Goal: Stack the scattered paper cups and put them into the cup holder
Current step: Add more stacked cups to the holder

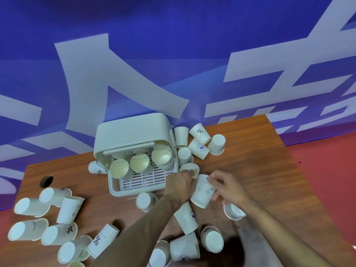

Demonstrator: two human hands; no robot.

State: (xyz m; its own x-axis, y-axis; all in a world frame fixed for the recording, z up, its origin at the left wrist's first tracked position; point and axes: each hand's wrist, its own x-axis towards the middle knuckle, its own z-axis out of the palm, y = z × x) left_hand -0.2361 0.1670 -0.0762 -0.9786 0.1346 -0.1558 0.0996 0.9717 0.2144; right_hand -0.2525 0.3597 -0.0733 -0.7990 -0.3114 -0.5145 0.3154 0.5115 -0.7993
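White paper cups [68, 210] scattered around open cup holder [131, 132].

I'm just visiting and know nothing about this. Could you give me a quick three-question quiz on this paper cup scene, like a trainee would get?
1. True or false: the cup holder has its lid shut.
2. Which hand holds the cup with the whiskered drawing? A) left B) right
3. Fill in: the stacked cups inside the holder stand with their openings facing ___.

Key: 1 false, the lid is raised. 2 B, the right hand. 3 up.
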